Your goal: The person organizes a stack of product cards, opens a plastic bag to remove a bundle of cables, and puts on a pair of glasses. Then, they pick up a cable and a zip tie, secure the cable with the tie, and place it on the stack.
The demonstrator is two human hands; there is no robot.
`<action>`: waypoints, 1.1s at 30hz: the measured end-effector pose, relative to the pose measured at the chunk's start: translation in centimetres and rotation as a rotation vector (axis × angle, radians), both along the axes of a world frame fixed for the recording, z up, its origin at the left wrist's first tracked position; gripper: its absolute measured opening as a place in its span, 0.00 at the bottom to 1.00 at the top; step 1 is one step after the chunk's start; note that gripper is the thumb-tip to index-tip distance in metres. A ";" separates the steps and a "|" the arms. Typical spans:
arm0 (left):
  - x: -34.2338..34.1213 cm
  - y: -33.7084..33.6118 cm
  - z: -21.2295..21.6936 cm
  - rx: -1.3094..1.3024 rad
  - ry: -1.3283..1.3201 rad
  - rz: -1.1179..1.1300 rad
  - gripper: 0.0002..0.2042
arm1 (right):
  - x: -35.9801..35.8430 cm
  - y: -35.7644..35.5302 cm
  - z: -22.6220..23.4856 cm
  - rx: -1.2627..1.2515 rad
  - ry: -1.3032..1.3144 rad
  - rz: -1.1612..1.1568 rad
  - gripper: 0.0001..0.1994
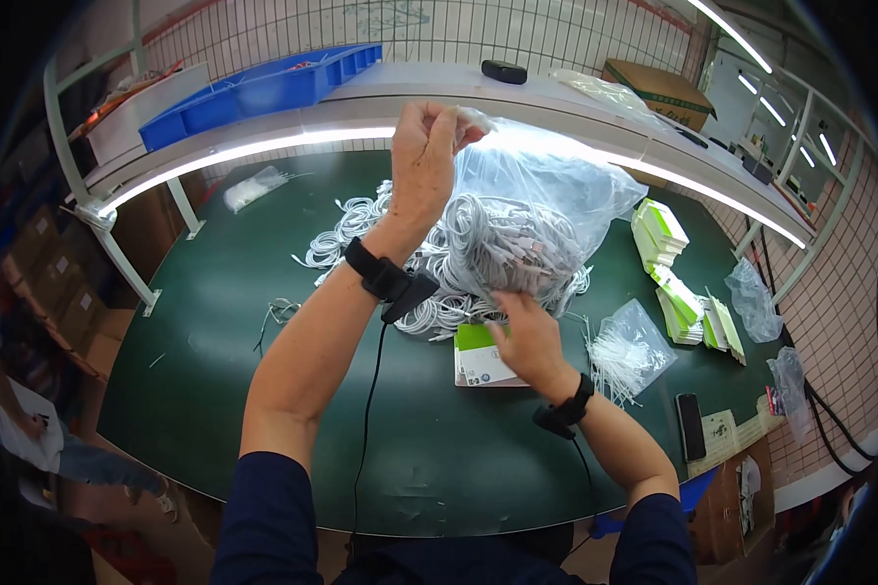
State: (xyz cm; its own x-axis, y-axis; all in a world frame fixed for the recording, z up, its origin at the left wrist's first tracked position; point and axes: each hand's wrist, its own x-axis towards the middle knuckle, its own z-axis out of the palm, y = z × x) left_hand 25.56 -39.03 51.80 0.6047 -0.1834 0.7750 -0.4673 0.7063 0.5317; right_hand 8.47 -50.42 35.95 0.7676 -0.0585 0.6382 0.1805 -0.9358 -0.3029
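My left hand (422,156) is raised above the green table (263,322) and pinches the top edge of a large clear plastic bag (546,185). The bag holds several coiled white cables (502,244). My right hand (529,336) grips the lower part of the bag where the cables bunch. More coiled white cables (356,224) lie loose on the table behind and below the bag. Under my right hand lies a small green and white box (478,356). Both wrists wear black bands with wires.
A small clear bag of white ties (629,351) lies right of my right hand. Stacks of green and white boxes (673,268) sit at the right. A black phone (691,426) lies near the front right edge. Blue bins (263,88) and a cardboard box (658,90) stand on the shelf above.
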 end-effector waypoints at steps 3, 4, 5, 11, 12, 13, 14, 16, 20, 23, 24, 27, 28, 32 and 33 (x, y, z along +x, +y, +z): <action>0.1 -0.4 1.0 -0.072 -0.026 -0.040 0.07 | 1.1 -1.5 -0.5 0.000 0.073 -0.025 0.19; 0.0 -0.8 1.5 -0.067 -0.024 -0.043 0.07 | 1.5 -2.1 -0.4 -0.005 0.112 -0.040 0.18; 0.0 -1.3 2.2 -0.075 -0.049 -0.047 0.07 | 2.0 -2.5 -0.1 0.000 0.113 -0.043 0.18; -0.8 -4.0 6.1 -0.124 -0.196 -0.052 0.06 | 4.8 -3.5 3.3 0.168 0.000 -0.217 0.23; -0.8 -4.4 6.4 -0.116 -0.193 -0.058 0.06 | 5.5 -4.0 3.3 0.177 0.003 -0.223 0.23; -0.9 -4.7 6.8 -0.063 -0.179 -0.030 0.05 | 6.4 -4.7 3.0 0.181 -0.061 -0.239 0.26; -0.8 -5.0 6.8 -0.013 -0.160 -0.004 0.05 | 6.9 -5.3 2.7 0.181 -0.119 -0.257 0.29; -0.1 -5.4 6.5 0.049 -0.136 0.026 0.05 | 7.1 -4.9 1.9 0.192 -0.171 -0.273 0.31; 1.5 -4.8 5.6 0.025 -0.140 -0.071 0.05 | 7.8 -1.9 0.8 0.128 -0.131 -0.243 0.40; -1.5 -4.3 6.1 0.159 -0.180 0.091 0.06 | 9.4 -2.7 0.5 0.214 -0.119 -0.289 0.47; -1.1 -3.9 5.9 0.164 -0.179 0.104 0.06 | 10.0 -2.2 0.8 0.218 -0.116 -0.276 0.47; 1.2 -3.6 4.5 0.206 -0.315 0.120 0.08 | 11.9 -1.3 1.9 0.170 -0.027 -0.442 0.47; 1.8 -3.5 3.9 0.207 -0.317 0.126 0.08 | 12.6 -1.1 2.3 0.170 -0.028 -0.436 0.47; 0.7 -2.3 1.5 0.311 -0.416 0.198 0.06 | 15.1 -1.2 3.5 0.023 0.007 -0.540 0.45; 0.1 -1.7 0.6 0.507 -0.441 0.262 0.06 | 15.5 -1.6 4.1 0.020 0.142 -0.495 0.46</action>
